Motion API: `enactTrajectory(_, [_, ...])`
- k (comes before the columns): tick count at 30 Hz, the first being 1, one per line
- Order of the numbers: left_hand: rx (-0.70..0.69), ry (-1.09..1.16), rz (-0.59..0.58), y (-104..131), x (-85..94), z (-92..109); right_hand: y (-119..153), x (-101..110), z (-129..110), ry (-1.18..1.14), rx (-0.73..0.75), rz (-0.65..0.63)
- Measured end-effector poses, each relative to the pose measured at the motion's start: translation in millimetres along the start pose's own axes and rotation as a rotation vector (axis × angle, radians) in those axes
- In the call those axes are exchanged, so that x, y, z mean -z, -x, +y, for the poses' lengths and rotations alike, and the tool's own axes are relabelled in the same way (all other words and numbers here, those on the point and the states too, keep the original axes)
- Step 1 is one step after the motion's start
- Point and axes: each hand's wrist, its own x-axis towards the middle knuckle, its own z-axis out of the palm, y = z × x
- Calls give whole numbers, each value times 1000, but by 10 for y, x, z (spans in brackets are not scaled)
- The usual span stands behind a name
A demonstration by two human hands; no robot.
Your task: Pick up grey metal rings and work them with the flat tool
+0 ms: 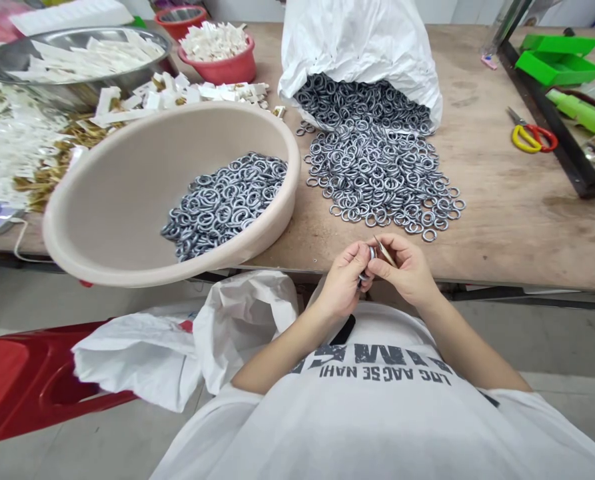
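Note:
At the table's front edge my left hand (348, 277) is closed on several grey rings (372, 253), pinched between thumb and fingers. My right hand (406, 270) meets it there, closed around a slim pointed tool (386, 252) with a pale body and a dark tip; its exact kind cannot be made out. Just beyond the hands lies a loose pile of grey rings (377, 177) on the wooden table. The pile spills from the mouth of a white sack (360, 40). To the left, a large beige basin (102, 193) holds many more such rings.
Scissors (533, 137) with yellow and red handles lie at the right, near a dark metal frame (542, 113) and green trays (557, 63). White pieces fill a steel bowl (77, 87) and a red bowl (227, 67) at the back left. A red stool (22, 380) stands below.

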Motion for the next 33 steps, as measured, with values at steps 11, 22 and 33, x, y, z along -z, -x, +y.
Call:
enactTrajectory(11, [27,-53,-82,1,14,-26,-19,4,11,-22,-29,41])
enactTrajectory(22, [-18,9,2,-33,29,18,66,16,-15,277,167,29])
enactTrajectory(33, [-14,4,42,-18,21,22,106,40,-120,511,235,-26])
